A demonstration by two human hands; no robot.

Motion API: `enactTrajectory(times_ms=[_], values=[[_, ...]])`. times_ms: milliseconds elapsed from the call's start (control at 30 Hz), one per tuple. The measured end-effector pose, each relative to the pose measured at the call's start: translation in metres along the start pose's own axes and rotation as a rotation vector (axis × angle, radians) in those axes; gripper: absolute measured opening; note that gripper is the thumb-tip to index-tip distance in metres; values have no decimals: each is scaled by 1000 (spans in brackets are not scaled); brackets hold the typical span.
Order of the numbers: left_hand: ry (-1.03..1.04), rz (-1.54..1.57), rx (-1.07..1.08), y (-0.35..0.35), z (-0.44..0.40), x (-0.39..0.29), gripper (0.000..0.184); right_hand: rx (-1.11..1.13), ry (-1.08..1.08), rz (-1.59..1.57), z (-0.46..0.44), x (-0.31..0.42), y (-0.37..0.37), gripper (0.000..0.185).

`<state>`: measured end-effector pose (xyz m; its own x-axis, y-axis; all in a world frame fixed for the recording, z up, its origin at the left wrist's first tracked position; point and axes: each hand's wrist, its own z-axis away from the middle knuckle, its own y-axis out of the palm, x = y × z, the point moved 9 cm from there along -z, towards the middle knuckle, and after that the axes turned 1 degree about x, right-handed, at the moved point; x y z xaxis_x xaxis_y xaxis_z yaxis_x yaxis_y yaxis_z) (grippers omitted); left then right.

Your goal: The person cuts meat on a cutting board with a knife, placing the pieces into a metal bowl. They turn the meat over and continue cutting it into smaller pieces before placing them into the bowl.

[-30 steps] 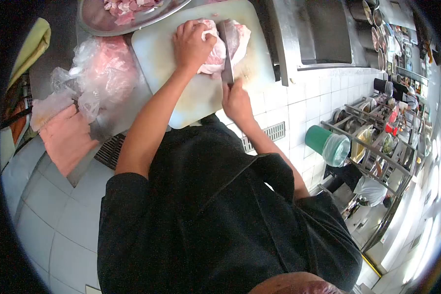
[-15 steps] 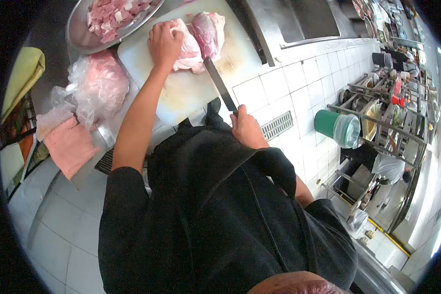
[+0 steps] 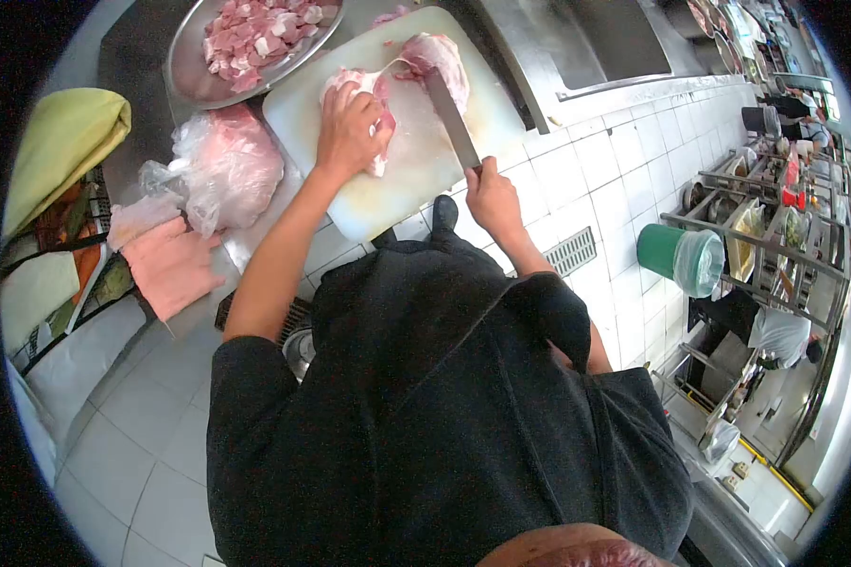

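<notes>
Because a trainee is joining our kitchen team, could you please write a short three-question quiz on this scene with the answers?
1. Open question: What does the right hand hold?
2. True or false: The left hand is gripping the plastic bag.
3. Multiple choice: What does the metal bowl contain? (A) sliced carrots (B) cut meat pieces (C) folded towels

Key:
1. A knife.
2. False: it is on a large chunk of meat on the cutting board.
3. B.
</notes>
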<state>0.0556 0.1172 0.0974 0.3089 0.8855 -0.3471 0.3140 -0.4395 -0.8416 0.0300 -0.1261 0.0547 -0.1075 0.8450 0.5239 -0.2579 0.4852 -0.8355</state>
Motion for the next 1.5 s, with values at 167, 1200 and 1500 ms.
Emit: enactTrajectory(times_ms=[167, 1200, 1500], values=[[-8, 32, -68, 3, 4, 3, 22, 48, 2, -85, 8, 36, -23, 26], [-21, 161, 97, 47, -87, -30, 59, 71, 186, -229, 23, -50, -75, 34], [393, -337, 796, 130, -147, -52, 45, 219, 152, -211, 18, -96, -63, 37]])
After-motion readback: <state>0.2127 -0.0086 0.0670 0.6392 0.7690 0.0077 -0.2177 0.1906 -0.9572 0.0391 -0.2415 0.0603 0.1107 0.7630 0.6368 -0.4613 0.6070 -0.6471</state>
